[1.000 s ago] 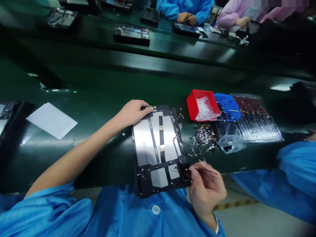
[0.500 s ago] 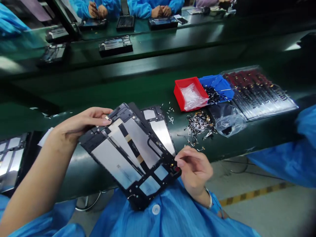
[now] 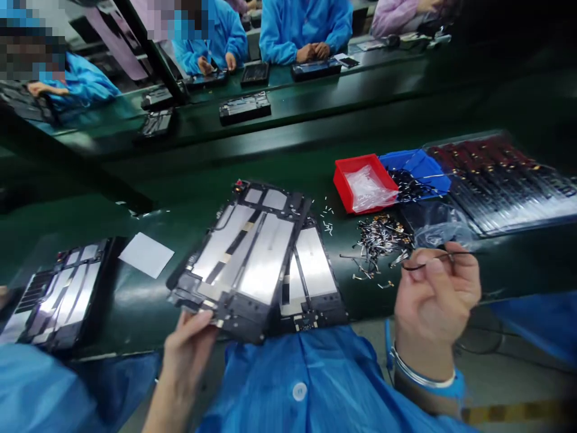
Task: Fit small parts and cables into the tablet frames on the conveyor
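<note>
My left hand [image 3: 192, 337] grips the lower edge of an opened tablet [image 3: 265, 258], its thumb on top. The tablet is tilted, with silver plates and black strips inside its black frame. A second opened tablet [image 3: 315, 258] lies partly beneath it on the bench. My right hand [image 3: 435, 288] is raised at the bench's front edge, pinching a thin black cable [image 3: 417, 266] between thumb and fingers. Just left of that hand spreads a loose pile of small cables [image 3: 383, 237] with gold and silver ends.
A red bin [image 3: 345, 189] with clear plastic and a blue bin [image 3: 439, 180] with black cables stand behind the pile. Trays of parts [image 3: 518, 192] lie at right. White paper [image 3: 146, 255] and stacked tablets [image 3: 74, 294] are at left. Co-workers [image 3: 306, 30] sit opposite.
The tablet in my left hand has turned round, that hand now at its near edge. My right hand has moved right, away from the tablet, with a black cable now showing in it.
</note>
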The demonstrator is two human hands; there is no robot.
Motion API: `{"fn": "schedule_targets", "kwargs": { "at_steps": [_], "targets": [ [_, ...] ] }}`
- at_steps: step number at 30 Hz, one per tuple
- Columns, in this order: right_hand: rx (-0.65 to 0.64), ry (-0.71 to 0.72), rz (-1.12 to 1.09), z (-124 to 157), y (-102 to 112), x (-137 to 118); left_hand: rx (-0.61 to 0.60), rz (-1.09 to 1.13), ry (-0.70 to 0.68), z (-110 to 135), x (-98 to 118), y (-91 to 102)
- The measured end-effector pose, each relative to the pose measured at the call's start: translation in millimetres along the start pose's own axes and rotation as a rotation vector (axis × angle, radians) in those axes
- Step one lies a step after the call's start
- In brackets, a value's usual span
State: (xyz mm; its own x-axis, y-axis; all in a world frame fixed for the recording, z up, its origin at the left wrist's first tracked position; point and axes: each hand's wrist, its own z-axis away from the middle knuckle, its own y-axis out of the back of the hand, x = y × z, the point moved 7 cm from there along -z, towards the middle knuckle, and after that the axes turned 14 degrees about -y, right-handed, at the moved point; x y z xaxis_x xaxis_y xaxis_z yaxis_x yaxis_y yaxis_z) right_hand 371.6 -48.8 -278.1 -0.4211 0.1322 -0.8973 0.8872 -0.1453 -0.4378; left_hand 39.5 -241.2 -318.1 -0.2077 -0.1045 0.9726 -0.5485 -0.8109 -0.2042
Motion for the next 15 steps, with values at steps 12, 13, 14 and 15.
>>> {"fn": "schedule_targets", "kwargs": {
  "at_steps": [12, 13, 14, 15],
  "targets": [
    [-0.238, -0.287, 0.321, -9.6, -57.4, 26.0, -1.27, -0.068, 0.39, 101.2, -29.1, -61.2],
    [-0.291, -0.303, 0.361, -8.6, -68.3, 25.8, -1.385, -0.126, 0.33, 100.1, -22.0, -61.1],
    [-0.352, -0.32, 0.4, -6.6, -79.9, 25.8, -1.454, -0.172, 0.255, 96.8, -14.5, -60.4],
    [-0.419, -0.341, 0.439, -3.4, -91.9, 26.6, -1.478, -0.194, 0.17, 91.7, -6.6, -59.6]
  ]
}}
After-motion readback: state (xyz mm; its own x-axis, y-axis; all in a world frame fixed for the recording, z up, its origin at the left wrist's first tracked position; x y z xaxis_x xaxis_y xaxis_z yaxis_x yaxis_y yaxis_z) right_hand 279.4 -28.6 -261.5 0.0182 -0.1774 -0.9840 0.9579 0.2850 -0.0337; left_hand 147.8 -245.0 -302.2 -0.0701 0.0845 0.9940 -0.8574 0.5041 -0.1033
